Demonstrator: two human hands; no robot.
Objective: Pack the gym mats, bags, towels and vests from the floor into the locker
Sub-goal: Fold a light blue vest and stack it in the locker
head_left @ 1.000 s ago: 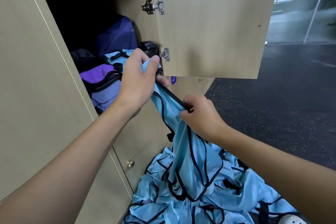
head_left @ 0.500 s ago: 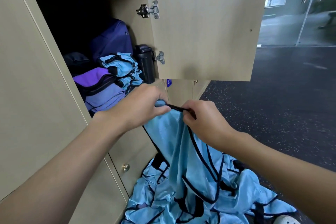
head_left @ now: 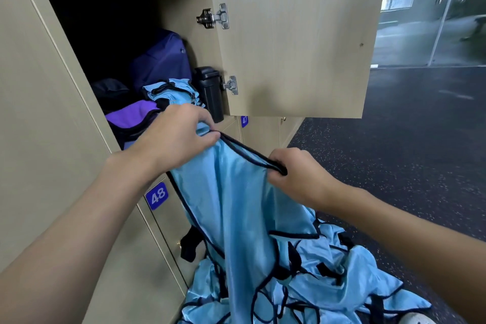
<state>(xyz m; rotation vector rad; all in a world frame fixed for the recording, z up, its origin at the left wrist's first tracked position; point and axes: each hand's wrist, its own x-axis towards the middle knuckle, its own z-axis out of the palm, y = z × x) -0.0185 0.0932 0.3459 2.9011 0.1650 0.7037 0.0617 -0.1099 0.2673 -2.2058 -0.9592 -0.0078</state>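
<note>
Plainly, the light blue vest (head_left: pixel 236 205) is only half lifted. The left hand (head_left: pixel 178 137) has fingers and thumb closed in a pinch on one end of its black-trimmed edge, just in front of the front edge of the locker (head_left: pixel 184 21). The right hand (head_left: pixel 297 179) has its fingers curled round the other end of that trim, lower and further out, so the band runs taut between them. Neither hand has any of the loose cloth gathered. The rest of the vest hangs down in front of the lower doors (head_left: pixel 165 223), and its bottom runs into the pile of vests (head_left: pixel 328 284) on the floor (head_left: pixel 394 139) at the foot of the cabinet. The main risk, I judge, is tangling: black straps and trims loop all through that pile, so lifting this one could drag a neighbour up with it or snag it. Held only by its edge, the slippery-looking cloth may also spill back out over the front edge unless it is bunched first. Room inside looks tight. The stowed vests (head_left: pixel 171 91), a purple bag (head_left: pixel 131 117), a dark blue bag (head_left: pixel 163 60) and a black container (head_left: pixel 210 92) crowd the front right corner. Pushing in there could catch the fabric on the lower hinge (head_left: pixel 231 85) of the open door (head_left: pixel 294 42).
</note>
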